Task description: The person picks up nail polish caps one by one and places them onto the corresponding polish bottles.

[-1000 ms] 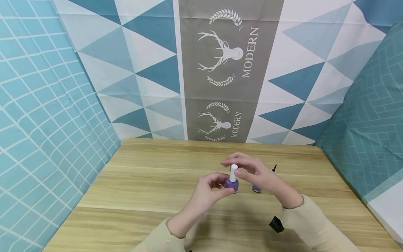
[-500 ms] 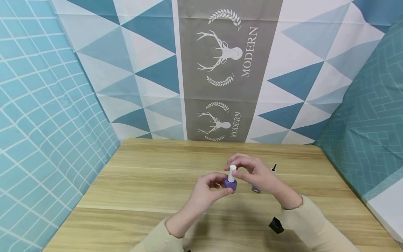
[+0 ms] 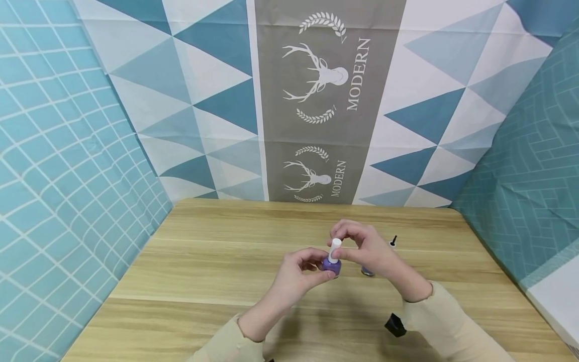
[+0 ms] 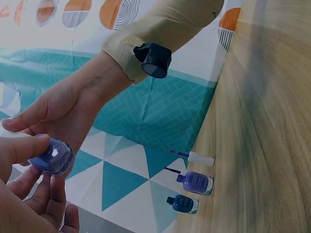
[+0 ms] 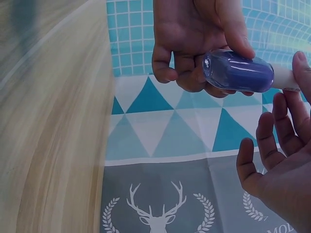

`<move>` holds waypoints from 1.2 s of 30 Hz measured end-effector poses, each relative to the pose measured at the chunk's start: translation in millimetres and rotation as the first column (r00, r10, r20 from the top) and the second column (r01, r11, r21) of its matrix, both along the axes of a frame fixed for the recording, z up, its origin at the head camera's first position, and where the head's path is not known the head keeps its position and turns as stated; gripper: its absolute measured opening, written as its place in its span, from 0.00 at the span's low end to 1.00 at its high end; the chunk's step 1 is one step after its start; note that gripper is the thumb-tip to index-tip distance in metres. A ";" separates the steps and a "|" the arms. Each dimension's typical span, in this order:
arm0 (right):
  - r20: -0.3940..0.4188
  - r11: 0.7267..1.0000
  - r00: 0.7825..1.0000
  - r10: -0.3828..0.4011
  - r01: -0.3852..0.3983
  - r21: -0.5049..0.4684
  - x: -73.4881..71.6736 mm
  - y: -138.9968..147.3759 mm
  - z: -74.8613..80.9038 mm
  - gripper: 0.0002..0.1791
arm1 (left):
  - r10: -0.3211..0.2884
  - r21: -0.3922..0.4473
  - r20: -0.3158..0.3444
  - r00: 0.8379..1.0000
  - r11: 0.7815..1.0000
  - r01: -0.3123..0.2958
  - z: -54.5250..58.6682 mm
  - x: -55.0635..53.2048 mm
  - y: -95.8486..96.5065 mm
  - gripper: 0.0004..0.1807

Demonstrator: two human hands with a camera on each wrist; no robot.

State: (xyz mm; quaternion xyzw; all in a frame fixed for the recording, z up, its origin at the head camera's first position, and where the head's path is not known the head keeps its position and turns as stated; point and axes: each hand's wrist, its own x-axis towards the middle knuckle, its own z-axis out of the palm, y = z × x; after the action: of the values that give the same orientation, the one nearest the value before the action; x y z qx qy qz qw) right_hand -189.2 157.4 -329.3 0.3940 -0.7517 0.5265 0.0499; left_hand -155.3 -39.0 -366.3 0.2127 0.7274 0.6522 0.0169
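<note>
My left hand (image 3: 302, 271) grips a bottle of purple nail polish (image 3: 331, 266) between thumb and fingers, above the table. On the bottle sits a tall white cap (image 3: 334, 250), tilted slightly to the right. The thumb and fingers of my right hand (image 3: 362, 246) pinch this cap, as the right wrist view shows with the glass bottle (image 5: 238, 73) on its side there. Behind the right hand, a second purple bottle (image 3: 368, 271) is mostly hidden in the head view.
In the left wrist view, an uncapped purple bottle (image 4: 197, 183) and an uncapped dark blue bottle (image 4: 183, 204) stand on the wooden table (image 4: 262, 145). Beside them a white cap (image 4: 201, 159) stands with its brush up; another brush tip shows behind. Patterned cloth (image 3: 226, 100) hangs behind the table.
My right fingers have closed in on the white cap and shifted slightly to the right. The cap tilts a little differently. My left hand keeps its hold on the bottle, almost still.
</note>
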 end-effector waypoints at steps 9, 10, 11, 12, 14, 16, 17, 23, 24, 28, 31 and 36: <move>0.012 1.000 1.000 -0.006 0.007 -0.017 -0.1 -1.6 0.7 0.11 | 0.001 -0.001 -0.004 1.000 1.000 -0.001 -0.2 -0.5 2.1 0.15; 0.014 1.000 1.000 -0.008 0.008 -0.017 -0.1 -1.7 0.9 0.12 | 0.001 -0.001 -0.008 1.000 1.000 -0.001 -0.1 -0.4 2.2 0.15; 0.016 1.000 1.000 -0.006 0.006 -0.015 -0.1 -1.8 0.9 0.12 | 0.000 -0.001 -0.008 1.000 1.000 0.000 0.0 -0.4 2.2 0.15; 0.016 1.000 1.000 -0.004 0.005 -0.012 -0.3 -1.8 0.7 0.11 | -0.001 -0.001 -0.009 1.000 1.000 0.001 0.1 -0.4 2.3 0.15; 0.015 1.000 1.000 0.001 -0.001 -0.004 -0.5 -1.5 0.2 0.10 | -0.001 0.001 -0.006 1.000 1.000 0.001 0.0 -0.4 2.4 0.15; 0.017 1.000 1.000 0.007 -0.007 0.012 -0.5 -0.5 -0.7 0.11 | -0.003 0.004 0.004 1.000 1.000 0.003 0.1 -0.6 2.4 0.15; 0.013 1.000 1.000 0.011 -0.011 0.020 -0.7 0.4 -1.3 0.13 | -0.003 0.005 0.008 1.000 1.000 0.003 0.0 -0.7 2.4 0.15; 0.021 0.993 0.992 0.121 -0.121 0.007 0.3 5.9 0.3 0.17 | 0.012 -0.014 -0.001 1.000 1.000 -0.012 -0.7 -1.2 2.1 0.15; 0.028 0.989 0.989 0.148 -0.148 -0.003 0.7 6.4 1.3 0.17 | 0.014 -0.018 -0.004 1.000 1.000 -0.014 -0.7 -1.3 2.0 0.15; 0.011 0.981 0.981 0.196 -0.196 0.008 1.9 7.5 3.8 0.17 | 0.005 -0.024 -0.005 1.000 1.000 -0.005 -0.7 -1.4 1.1 0.14; -0.009 0.980 0.980 0.200 -0.199 0.021 2.1 7.3 3.8 0.16 | -0.003 -0.021 0.000 1.000 1.000 0.003 -1.0 -1.8 0.8 0.14; -0.008 0.985 0.985 0.175 -0.175 0.012 2.1 7.1 2.0 0.13 | -0.006 -0.020 -0.005 1.000 1.000 0.006 -0.6 -1.0 0.5 0.14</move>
State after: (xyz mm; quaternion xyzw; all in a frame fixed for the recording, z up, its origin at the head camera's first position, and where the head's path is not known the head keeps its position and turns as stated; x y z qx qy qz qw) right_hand -187.0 164.5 -327.3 0.4612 -0.7169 0.5227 0.0048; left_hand -156.3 -38.5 -367.0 0.2162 0.7333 0.6444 0.0191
